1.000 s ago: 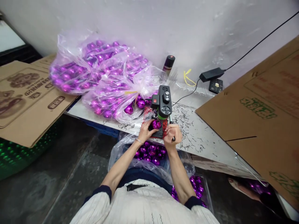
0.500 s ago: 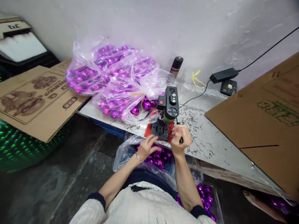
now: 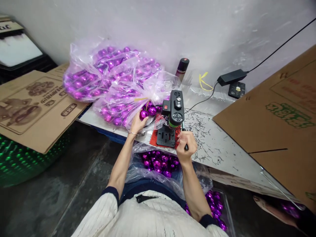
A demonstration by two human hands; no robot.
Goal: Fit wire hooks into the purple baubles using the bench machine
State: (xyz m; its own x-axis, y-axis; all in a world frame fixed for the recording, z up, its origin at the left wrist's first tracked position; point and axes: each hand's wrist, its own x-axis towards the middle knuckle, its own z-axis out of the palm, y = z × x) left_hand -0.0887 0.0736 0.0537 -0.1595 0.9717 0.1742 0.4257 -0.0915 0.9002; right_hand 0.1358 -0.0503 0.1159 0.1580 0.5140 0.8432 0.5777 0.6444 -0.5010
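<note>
Between the thumb and fingers of my left hand (image 3: 138, 124) is a shiny purple faceted ball (image 3: 144, 114), at the mouth of a clear plastic bag (image 3: 118, 87) full of such balls. Another purple ball (image 3: 152, 111) lies just beside it. My right hand (image 3: 187, 144) is closed around the black lever handle (image 3: 186, 147) of a small black bench press machine (image 3: 176, 107). The machine's slotted base plate (image 3: 166, 137) stands on a red mat (image 3: 153, 138), with no ball on the plate. Below the table edge, a plastic-lined container holds more purple balls (image 3: 158, 163).
Short black bits (image 3: 202, 131) litter the white table right of the machine. A spray can (image 3: 182, 68) and a power adapter (image 3: 231, 77) sit near the wall. Cardboard boxes (image 3: 278, 131) stand right; a cardboard flap (image 3: 37, 108) juts in left, above green balls (image 3: 29, 161).
My left hand has gone from the near edge of the base plate, up and left to the purple ball at the bag, and closed on it. My right hand stays on the lever.
</note>
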